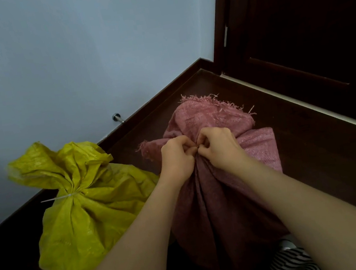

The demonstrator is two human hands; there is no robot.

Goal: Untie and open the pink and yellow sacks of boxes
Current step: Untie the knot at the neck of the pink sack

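- Head view: the pink sack (223,197) stands on the dark floor (326,159) at frame centre, its neck gathered and its frayed mouth (212,109) fanning out toward 12 o'clock.
- Left hand (177,158) and right hand (218,146) meet at the neck, fingers curled, fingertips pinching the gathered weave at the tie point; the tie itself is hidden between them.
- The yellow sack (85,218) sits at 9 o'clock of the pink sack, just beside it and against the pale blue wall (68,58); a white tie (66,196) cinches its neck closed.
- A metal door stop (117,117) projects from the wall's base at 11 o'clock.
- A dark door (306,23) fills the 1–2 o'clock corner.
- Striped cloth (288,264) shows at 6 o'clock, under the forearms.
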